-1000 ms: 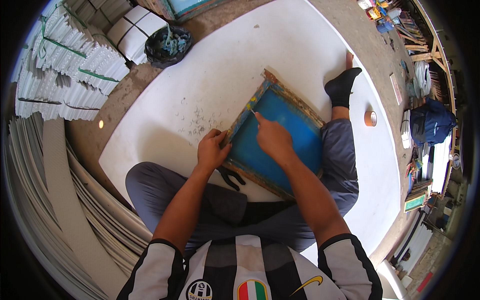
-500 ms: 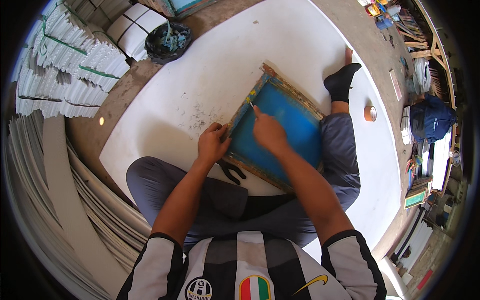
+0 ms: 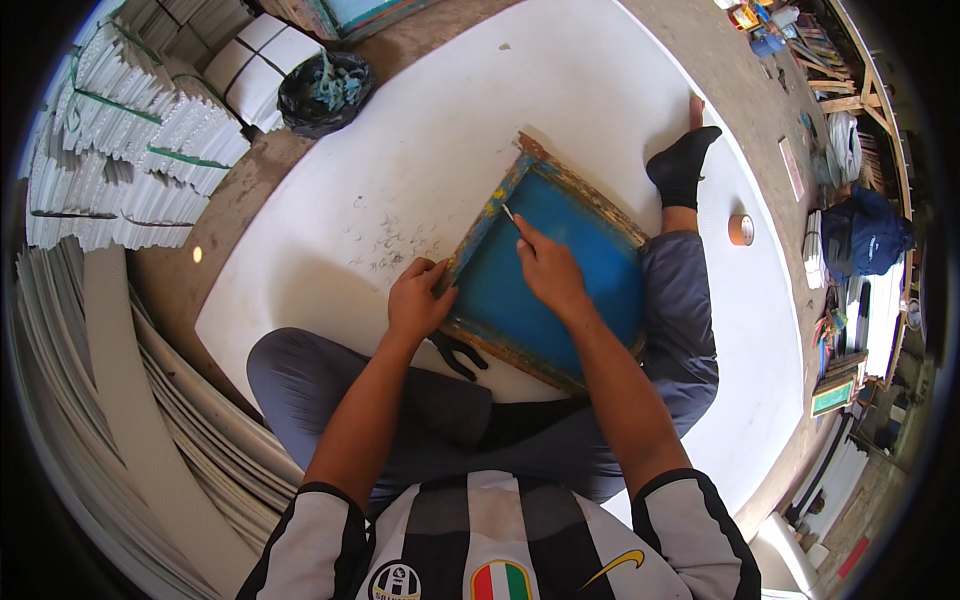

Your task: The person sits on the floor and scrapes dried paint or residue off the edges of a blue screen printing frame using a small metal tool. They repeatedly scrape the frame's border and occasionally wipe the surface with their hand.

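A worn wooden screen frame (image 3: 590,192) with a blue mesh panel (image 3: 560,270) lies tilted across the white sheet, its right side against my right leg. My left hand (image 3: 418,300) grips the frame's left edge near the lower corner. In my closed right hand (image 3: 550,268) is a slim tool with a pale metal tip (image 3: 508,212); its kind is unclear, and my fingers hide the rest. The tip is just beside the paint-flecked left bar, close to some yellow specks. Black tool handles (image 3: 458,352), like those of pliers, stick out beneath the frame's lower left corner.
Small dark curled bits (image 3: 390,245) lie scattered on the white sheet (image 3: 300,215) left of the frame. A black bag of scraps (image 3: 325,95) stands at its far left edge, before stacked white boards (image 3: 140,130). Brown tape (image 3: 741,230) sits right of my leg.
My right hand has drawn back slightly to the right and down, lifting the tool's tip off the left bar. My left hand keeps its hold, and the view has shifted a little.
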### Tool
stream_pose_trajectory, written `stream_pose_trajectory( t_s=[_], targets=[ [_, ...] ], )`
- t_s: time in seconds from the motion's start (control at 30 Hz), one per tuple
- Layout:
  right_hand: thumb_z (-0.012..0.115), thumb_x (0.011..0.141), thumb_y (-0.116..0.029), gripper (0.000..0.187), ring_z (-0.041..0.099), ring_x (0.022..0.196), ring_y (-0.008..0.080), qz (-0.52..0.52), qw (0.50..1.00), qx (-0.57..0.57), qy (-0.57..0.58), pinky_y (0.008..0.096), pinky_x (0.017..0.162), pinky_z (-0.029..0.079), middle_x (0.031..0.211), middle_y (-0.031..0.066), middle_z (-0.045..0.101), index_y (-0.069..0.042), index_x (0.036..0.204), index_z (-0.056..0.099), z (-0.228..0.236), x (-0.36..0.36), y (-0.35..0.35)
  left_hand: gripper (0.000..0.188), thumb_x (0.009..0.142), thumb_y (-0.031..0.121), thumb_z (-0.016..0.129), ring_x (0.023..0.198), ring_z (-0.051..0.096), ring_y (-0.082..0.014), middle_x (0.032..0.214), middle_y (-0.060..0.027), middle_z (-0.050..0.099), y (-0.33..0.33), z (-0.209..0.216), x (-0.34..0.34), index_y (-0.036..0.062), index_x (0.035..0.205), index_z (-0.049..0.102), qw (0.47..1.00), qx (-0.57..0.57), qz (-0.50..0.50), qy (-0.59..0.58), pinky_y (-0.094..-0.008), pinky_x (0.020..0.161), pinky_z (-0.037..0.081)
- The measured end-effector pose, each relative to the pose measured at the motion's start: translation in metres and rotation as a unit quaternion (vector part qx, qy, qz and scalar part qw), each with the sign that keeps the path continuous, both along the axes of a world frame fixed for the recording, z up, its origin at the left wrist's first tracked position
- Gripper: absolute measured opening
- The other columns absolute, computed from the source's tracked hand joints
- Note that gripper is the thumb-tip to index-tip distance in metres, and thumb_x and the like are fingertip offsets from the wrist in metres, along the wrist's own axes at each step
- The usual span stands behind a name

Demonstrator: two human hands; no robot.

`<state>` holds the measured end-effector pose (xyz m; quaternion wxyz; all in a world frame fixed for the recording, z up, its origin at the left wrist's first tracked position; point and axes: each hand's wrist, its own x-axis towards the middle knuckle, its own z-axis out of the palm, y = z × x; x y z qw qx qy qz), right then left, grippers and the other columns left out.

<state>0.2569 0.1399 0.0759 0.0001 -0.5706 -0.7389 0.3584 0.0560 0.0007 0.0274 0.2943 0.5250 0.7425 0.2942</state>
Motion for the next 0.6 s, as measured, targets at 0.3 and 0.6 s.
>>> stream_pose_trajectory(
  t_s=[0.3,0.6],
  targets=[
    [0.052,0.107,-0.032,0.043,0.069,0.070,0.0358,0.026,0.998,0.019,-0.060,0.0482,0.066,0.054,0.080,0.0144,0.070,-0.034,0.150,0.055,0.003,0.001,-0.003,0.049,0.080,0.024,0.081,0.087,0.070,-0.0298,0.105,-0.0116,0.069,0.002,0.000,0.001,0.0051,0.124,0.074,1.000,0.000,0.012,0.005,-0.0391,0.079,0.056],
    [0.053,0.107,-0.030,0.044,0.069,0.073,0.0366,0.034,0.995,0.070,-0.054,0.0494,0.066,0.055,0.083,0.0154,0.071,-0.034,0.151,0.053,-0.010,0.011,0.010,0.048,0.080,0.023,0.081,0.089,0.070,-0.0291,0.105,-0.0100,0.069,0.003,0.003,0.001,0.0057,0.124,0.075,1.000,-0.001,0.014,-0.003,-0.0386,0.080,0.056]
  ],
)
